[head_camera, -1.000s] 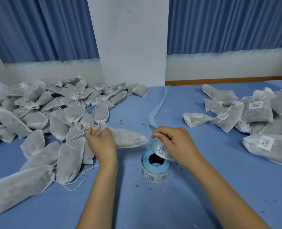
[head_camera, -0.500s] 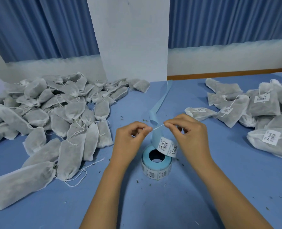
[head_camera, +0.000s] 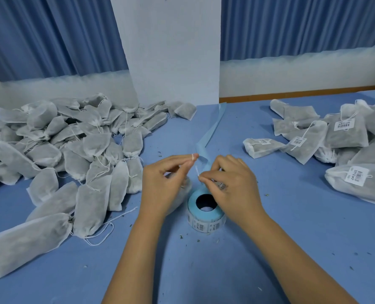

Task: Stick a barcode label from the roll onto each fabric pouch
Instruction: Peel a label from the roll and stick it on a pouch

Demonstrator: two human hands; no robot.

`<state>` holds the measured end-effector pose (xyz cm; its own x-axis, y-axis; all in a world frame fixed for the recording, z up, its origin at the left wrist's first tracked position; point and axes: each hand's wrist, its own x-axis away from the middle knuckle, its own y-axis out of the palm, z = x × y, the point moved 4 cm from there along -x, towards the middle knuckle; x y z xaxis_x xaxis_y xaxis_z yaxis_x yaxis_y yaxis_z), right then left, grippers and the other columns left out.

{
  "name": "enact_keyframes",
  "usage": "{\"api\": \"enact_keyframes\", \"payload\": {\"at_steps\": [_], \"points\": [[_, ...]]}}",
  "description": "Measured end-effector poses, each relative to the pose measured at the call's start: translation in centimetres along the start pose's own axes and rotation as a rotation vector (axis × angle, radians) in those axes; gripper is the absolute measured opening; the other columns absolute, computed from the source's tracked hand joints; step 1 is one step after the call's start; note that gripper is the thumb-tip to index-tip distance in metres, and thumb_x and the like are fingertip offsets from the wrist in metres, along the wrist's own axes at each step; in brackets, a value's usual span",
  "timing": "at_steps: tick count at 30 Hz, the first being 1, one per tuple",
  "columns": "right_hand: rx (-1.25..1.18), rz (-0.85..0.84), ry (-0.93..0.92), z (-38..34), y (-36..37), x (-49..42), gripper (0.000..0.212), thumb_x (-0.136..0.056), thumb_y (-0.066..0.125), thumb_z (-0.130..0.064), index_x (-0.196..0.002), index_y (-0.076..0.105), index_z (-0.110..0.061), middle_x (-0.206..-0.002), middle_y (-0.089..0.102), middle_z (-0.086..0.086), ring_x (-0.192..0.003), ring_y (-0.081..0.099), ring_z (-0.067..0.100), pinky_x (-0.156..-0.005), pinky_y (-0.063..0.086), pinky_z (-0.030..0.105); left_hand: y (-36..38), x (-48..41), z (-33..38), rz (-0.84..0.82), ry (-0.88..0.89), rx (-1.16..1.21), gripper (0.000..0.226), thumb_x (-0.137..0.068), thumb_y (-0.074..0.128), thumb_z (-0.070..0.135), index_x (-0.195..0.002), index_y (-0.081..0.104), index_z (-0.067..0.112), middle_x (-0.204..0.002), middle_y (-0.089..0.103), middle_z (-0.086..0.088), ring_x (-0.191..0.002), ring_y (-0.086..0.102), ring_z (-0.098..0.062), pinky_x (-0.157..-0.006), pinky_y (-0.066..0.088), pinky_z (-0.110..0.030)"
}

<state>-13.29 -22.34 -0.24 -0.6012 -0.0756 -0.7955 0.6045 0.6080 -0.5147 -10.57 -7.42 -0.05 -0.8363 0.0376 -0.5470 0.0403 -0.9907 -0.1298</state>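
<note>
My left hand (head_camera: 166,185) pinches a white drawstring (head_camera: 192,156) at its fingertips. The drawstring's grey fabric pouch (head_camera: 186,188) lies mostly hidden under that hand. My right hand (head_camera: 231,187) pinches the string's other end and holds a barcode label (head_camera: 222,186) under its fingers. Both hands hover just above the label roll (head_camera: 205,218), which lies flat on the blue table. The roll's empty blue backing strip (head_camera: 215,126) trails away toward the wall.
A large heap of unlabelled pouches (head_camera: 72,150) covers the left of the table (head_camera: 292,238). Labelled pouches (head_camera: 340,137) lie piled at the right. A white pillar (head_camera: 173,51) and blue curtains stand behind. Small crumbs dot the table.
My left hand brought a pouch from the left heap over to the roll. Both hands came together, stretched the drawstring between them, and now hold it closer over the roll.
</note>
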Motion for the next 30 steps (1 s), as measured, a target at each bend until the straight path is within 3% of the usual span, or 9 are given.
{"api": "enact_keyframes", "payload": {"at_steps": [2,4,9,12,15,19,23,30], "points": [[-0.003,-0.013,-0.095,-0.4,0.1,0.0,0.011,-0.082,0.067,-0.011,-0.071,0.072,-0.013,-0.07,0.053,-0.001,-0.065,0.043,0.016,-0.062,0.035,0.029,0.2,0.1,0.2,-0.027,0.174,-0.3,0.017,-0.084,0.071,0.001,-0.093,0.078,0.014,-0.1,0.073,0.011,-0.09,0.07,-0.005,-0.078,0.055,-0.024],[-0.025,-0.011,-0.131,-0.3,-0.2,-0.1,0.011,-0.085,0.065,-0.008,-0.076,0.071,-0.009,-0.073,0.054,0.002,-0.068,0.043,0.016,-0.064,0.034,0.028,0.4,0.2,0.2,-0.078,0.275,-0.397,0.018,-0.082,0.072,0.0,-0.096,0.078,0.011,-0.101,0.072,0.011,-0.092,0.07,-0.007,-0.081,0.056,-0.03],[-0.047,0.108,-0.101,0.5,-1.4,-0.5,0.02,-0.089,0.056,-0.015,-0.079,0.072,-0.008,-0.075,0.055,0.004,-0.07,0.047,0.018,-0.065,0.036,0.031,0.7,0.1,-0.2,-0.214,0.209,-0.351,0.008,-0.079,0.078,0.01,-0.084,0.079,0.015,-0.084,0.074,0.01,-0.077,0.068,-0.013,-0.073,0.054,-0.039],[-0.139,0.095,0.027,0.6,-0.8,-0.2,0.021,-0.089,0.056,-0.018,-0.08,0.072,-0.009,-0.079,0.054,0.001,-0.076,0.048,0.013,-0.071,0.035,0.029,1.4,0.2,0.0,-0.271,0.207,-0.31,0.005,-0.079,0.077,0.01,-0.077,0.075,0.015,-0.08,0.069,0.014,-0.081,0.063,-0.007,-0.082,0.049,-0.039],[-0.313,0.06,0.234,1.1,-0.1,0.0,0.015,-0.087,0.06,-0.019,-0.081,0.072,-0.011,-0.083,0.054,-0.006,-0.08,0.054,0.015,-0.08,0.041,0.037,1.2,0.1,-0.1,-0.253,0.192,-0.258,0.006,-0.079,0.076,0.009,-0.077,0.074,0.015,-0.087,0.068,0.014,-0.09,0.062,-0.009,-0.085,0.046,-0.032],[-0.435,0.041,0.317,1.2,0.0,0.0,0.013,-0.088,0.06,-0.018,-0.079,0.069,-0.014,-0.081,0.056,-0.01,-0.08,0.056,0.017,-0.081,0.044,0.048,1.3,0.1,-0.3,-0.208,0.089,-0.145,0.011,-0.08,0.076,0.01,-0.077,0.075,0.02,-0.104,0.064,0.005,-0.104,0.061,-0.006,-0.083,0.045,-0.011],[-0.408,-0.034,0.366,1.3,0.3,0.2,0.011,-0.088,0.065,-0.012,-0.079,0.07,-0.014,-0.077,0.057,-0.013,-0.078,0.053,0.011,-0.08,0.041,0.036,1.1,0.1,-0.2,-0.071,0.107,-0.162,0.013,-0.081,0.074,0.013,-0.077,0.074,0.025,-0.081,0.072,0.012,-0.083,0.067,-0.008,-0.076,0.047,-0.013],[-0.283,-0.093,0.326,1.1,0.6,0.3,0.008,-0.084,0.07,-0.017,-0.077,0.07,-0.017,-0.076,0.06,-0.011,-0.074,0.05,0.012,-0.076,0.032,0.025,1.3,0.0,-0.4,-0.041,-0.047,-0.13,0.021,-0.083,0.073,0.01,-0.07,0.07,0.027,-0.076,0.071,0.014,-0.078,0.065,0.0,-0.073,0.043,-0.008]]}}
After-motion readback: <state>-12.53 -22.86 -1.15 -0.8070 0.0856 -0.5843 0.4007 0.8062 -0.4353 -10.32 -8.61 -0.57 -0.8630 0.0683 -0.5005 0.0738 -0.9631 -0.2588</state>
